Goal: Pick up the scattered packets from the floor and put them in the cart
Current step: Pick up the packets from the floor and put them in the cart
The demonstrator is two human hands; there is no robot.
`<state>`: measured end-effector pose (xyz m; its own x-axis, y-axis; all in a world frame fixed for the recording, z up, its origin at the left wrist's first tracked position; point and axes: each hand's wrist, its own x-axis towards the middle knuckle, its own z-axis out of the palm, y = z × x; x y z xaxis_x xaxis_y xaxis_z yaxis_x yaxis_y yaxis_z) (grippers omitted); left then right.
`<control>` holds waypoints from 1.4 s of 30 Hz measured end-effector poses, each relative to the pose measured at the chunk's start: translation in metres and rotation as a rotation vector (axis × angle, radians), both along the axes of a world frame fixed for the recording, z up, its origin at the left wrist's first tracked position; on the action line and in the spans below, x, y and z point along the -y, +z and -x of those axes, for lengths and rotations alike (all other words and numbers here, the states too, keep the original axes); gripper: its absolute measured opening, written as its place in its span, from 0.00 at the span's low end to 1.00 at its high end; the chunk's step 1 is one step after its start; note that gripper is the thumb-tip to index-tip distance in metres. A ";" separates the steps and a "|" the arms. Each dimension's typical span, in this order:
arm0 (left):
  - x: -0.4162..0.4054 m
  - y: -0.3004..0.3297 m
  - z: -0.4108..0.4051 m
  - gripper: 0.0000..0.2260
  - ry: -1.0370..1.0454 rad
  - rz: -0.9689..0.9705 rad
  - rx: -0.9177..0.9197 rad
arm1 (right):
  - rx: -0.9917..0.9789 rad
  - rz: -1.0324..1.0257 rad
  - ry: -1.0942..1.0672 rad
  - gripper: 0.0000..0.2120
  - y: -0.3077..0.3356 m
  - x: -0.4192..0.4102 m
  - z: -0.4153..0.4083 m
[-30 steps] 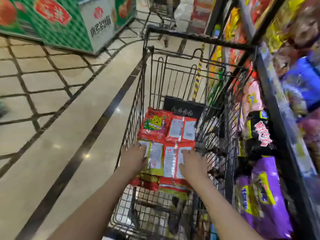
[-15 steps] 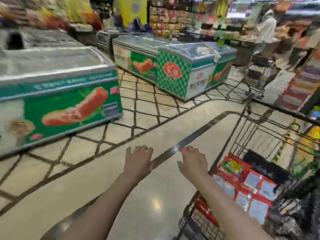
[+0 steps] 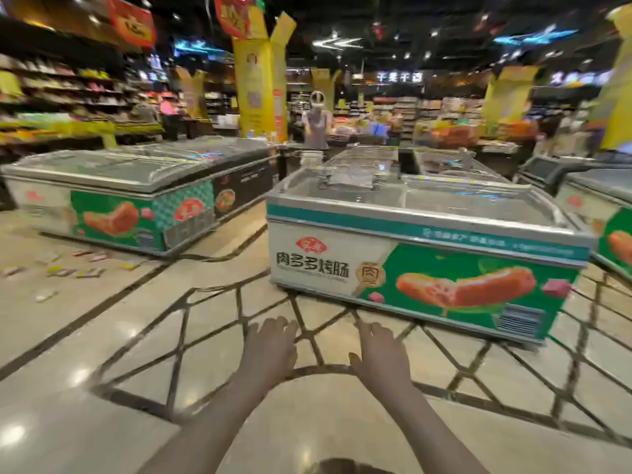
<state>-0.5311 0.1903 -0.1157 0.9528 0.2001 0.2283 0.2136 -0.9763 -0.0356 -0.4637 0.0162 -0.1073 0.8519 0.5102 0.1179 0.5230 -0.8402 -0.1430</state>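
Note:
Several small packets (image 3: 77,271) lie scattered on the tiled floor at the far left, near the left freezer; they are blurred. My left hand (image 3: 270,350) and my right hand (image 3: 381,359) are stretched out in front of me over the floor, fingers straight, holding nothing. Both hands are well away from the packets. The cart is out of view.
A chest freezer (image 3: 420,254) with a sausage picture stands just ahead on the right. Another freezer (image 3: 113,203) stands at the left and a third (image 3: 612,213) at the right edge. A person (image 3: 318,123) stands behind them. Tiled floor (image 3: 136,336) spreads between me and the packets.
The view has swung left, away from the cart, which has left the frame. My hands let go of the packets in the cart and now hang free over the floor.

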 end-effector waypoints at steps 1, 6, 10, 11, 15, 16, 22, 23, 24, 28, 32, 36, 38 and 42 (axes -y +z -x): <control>-0.035 0.002 0.012 0.18 0.059 0.018 0.021 | 0.003 -0.002 0.060 0.24 0.001 -0.038 0.000; -0.172 0.005 0.068 0.16 0.375 0.035 -0.014 | 0.012 0.001 0.358 0.22 0.005 -0.202 0.011; -0.257 -0.006 0.088 0.19 0.563 0.014 0.012 | 0.019 -0.007 0.558 0.23 0.000 -0.312 0.013; -0.277 -0.009 0.090 0.19 0.603 0.012 0.013 | 0.027 -0.003 0.599 0.24 -0.002 -0.339 0.011; -0.370 -0.016 0.083 0.19 0.744 -0.025 0.023 | 0.050 0.004 0.725 0.24 -0.007 -0.447 -0.011; -0.394 -0.013 0.078 0.19 0.780 -0.038 0.027 | 0.051 0.001 0.759 0.24 -0.006 -0.475 -0.019; -0.535 -0.002 0.036 0.20 0.936 -0.052 0.024 | 0.035 0.003 0.905 0.24 0.003 -0.637 -0.076; -0.556 0.000 0.029 0.20 0.951 -0.048 0.016 | 0.037 0.014 0.924 0.24 0.004 -0.661 -0.085; -0.576 0.000 0.023 0.21 0.963 -0.044 0.005 | 0.033 0.022 0.939 0.25 0.004 -0.683 -0.093; -0.656 -0.014 -0.002 0.20 1.003 -0.040 -0.021 | 0.003 0.061 0.958 0.25 -0.006 -0.767 -0.125; -0.750 -0.039 -0.027 0.21 0.948 -0.060 0.055 | -0.011 0.115 0.945 0.24 -0.025 -0.860 -0.156; -0.860 -0.052 -0.055 0.22 0.929 -0.064 0.093 | -0.024 0.135 0.924 0.24 -0.037 -0.970 -0.183; -0.920 -0.052 -0.068 0.22 0.914 -0.048 0.094 | -0.035 0.137 0.914 0.24 -0.037 -1.031 -0.195; -1.034 -0.049 -0.093 0.22 0.895 -0.001 0.087 | -0.064 0.127 0.893 0.24 -0.037 -1.143 -0.218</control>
<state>-0.4384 1.2241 -0.1650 0.4198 0.8591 0.2929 0.8964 -0.4431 0.0150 -0.2456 1.1595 -0.1447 0.1358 0.9906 -0.0184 0.9823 -0.1370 -0.1280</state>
